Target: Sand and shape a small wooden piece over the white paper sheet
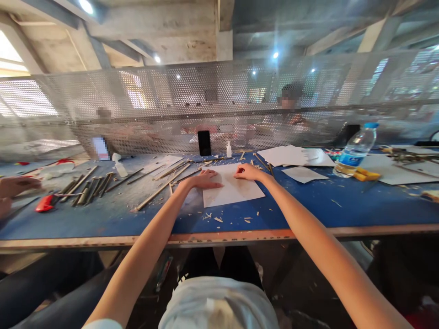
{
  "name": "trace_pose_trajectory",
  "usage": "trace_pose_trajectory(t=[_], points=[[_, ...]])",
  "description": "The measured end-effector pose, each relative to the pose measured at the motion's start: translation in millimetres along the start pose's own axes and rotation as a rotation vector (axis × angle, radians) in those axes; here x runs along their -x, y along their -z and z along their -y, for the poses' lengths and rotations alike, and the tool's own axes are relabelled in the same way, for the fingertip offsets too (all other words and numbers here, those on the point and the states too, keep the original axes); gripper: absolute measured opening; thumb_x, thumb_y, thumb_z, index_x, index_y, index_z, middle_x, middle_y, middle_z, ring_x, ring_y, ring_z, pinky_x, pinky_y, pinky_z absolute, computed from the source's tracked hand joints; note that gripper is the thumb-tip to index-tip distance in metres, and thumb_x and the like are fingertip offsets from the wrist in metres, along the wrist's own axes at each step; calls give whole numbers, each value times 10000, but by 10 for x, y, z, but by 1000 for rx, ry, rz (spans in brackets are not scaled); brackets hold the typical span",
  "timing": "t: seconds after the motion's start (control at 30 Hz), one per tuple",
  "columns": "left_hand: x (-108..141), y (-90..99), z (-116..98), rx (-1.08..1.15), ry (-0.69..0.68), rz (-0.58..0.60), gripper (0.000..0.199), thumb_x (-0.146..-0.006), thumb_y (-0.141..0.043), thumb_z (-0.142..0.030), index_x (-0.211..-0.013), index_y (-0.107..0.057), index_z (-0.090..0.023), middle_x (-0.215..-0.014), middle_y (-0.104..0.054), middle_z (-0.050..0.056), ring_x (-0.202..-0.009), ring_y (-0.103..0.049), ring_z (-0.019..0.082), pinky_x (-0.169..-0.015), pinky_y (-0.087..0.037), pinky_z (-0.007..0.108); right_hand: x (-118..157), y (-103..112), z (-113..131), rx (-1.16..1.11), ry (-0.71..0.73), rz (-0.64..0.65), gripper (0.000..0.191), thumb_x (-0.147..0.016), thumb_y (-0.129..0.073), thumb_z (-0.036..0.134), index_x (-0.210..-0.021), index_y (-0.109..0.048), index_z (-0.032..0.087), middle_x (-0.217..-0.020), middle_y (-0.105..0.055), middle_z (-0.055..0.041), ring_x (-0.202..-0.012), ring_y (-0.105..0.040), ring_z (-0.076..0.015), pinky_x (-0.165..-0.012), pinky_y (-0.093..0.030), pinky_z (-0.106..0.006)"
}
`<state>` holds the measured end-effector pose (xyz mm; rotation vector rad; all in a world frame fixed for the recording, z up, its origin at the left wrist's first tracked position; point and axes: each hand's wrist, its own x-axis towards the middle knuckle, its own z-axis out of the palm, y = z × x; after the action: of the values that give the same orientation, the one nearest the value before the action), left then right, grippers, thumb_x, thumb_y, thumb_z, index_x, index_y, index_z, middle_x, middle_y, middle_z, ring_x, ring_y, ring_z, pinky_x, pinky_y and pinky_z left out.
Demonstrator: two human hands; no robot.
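Note:
A white sheet of paper (233,194) lies on the blue tabletop in front of me. My left hand (206,179) rests flat on the sheet's left part, fingers stretched out. Over its upper right part, my right hand (247,172) is closed, with fingertips drawn together close to the paper. Whatever those fingers may pinch is too small to make out. Small pale shavings (218,220) are scattered below the sheet. Just beyond it stand a small white squeeze bottle (229,149) and an upright black phone (204,143).
Thin wooden sticks (164,188) and a red-handled tool (44,204) lie to the left, near a co-worker's hands (17,188). On the right are stacked papers (291,156), a water bottle (356,151) and a yellow object (366,174). A perforated metal screen (233,96) runs behind the table.

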<state>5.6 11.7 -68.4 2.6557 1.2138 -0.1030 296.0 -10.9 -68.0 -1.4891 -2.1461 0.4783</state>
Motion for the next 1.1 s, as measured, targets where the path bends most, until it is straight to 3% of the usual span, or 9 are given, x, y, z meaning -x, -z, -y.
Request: trace_pose_trajectory(t=[0.13,0.27,0.43,0.53,0.67,0.77,0.97,1.1], points=[[17,14,-30,45,52,17,1213,-794,-439,-1022,-1737,-305,-271,-1809,-250,119,-1644,-209,411,-1328,-203,499,0,34,-12,28,-8,-60,167,-841,-831,321,-792,-735,193,-876,-817,-79,-810,-723,-221,-725,-498,-293],[39,23,-52,46,54,6,1221,-817,-447,-1010,-1732,-320,-211,-1814,-235,127,-1645,-185,421,-1332,-197,486,-15,52,-34,-26,8,43,208,-830,-844,375,-804,-747,193,-851,-809,-70,-786,-722,-227,-716,-514,-304],[33,35,-62,64,36,-11,1179,-851,-501,-959,-1720,-336,-178,-1809,-265,109,-1630,-198,445,-1333,-199,467,-50,26,-36,29,11,-31,193,-837,-843,347,-786,-741,190,-873,-815,-89,-801,-715,-233,-746,-518,-320],[14,41,-66,27,42,9,1201,-860,-475,-951,-1729,-309,-137,-1814,-236,135,-1638,-178,427,-1339,-166,456,-71,29,-50,-8,18,48,191,-838,-847,354,-789,-755,194,-871,-819,-92,-807,-724,-240,-758,-529,-327],[12,49,-65,19,29,1,1161,-846,-442,-956,-1741,-310,-228,-1816,-247,92,-1630,-204,424,-1334,-183,517,-92,45,-72,18,15,10,189,-845,-839,356,-786,-760,194,-888,-825,-98,-813,-718,-240,-763,-525,-331],[30,66,-72,29,18,8,1135,-837,-435,-953,-1757,-267,-311,-1812,-268,49,-1639,-194,422,-1331,-187,560,-95,42,-74,13,14,68,193,-840,-842,363,-789,-769,191,-864,-823,-91,-803,-717,-236,-741,-519,-320],[30,67,-83,37,45,13,1193,-822,-440,-970,-1764,-279,-256,-1820,-242,71,-1648,-176,417,-1345,-167,511,-108,-6,-81,59,52,-44,148,-844,-820,314,-812,-751,188,-909,-825,-91,-826,-719,-230,-764,-516,-314],[-7,18,-18,61,22,-17,1224,-780,-450,-966,-1746,-329,-225,-1809,-275,82,-1641,-191,423,-1346,-139,511,-116,-3,-98,24,44,19,163,-835,-834,325,-816,-753,185,-911,-824,-91,-822,-722,-228,-772,-532,-315]])
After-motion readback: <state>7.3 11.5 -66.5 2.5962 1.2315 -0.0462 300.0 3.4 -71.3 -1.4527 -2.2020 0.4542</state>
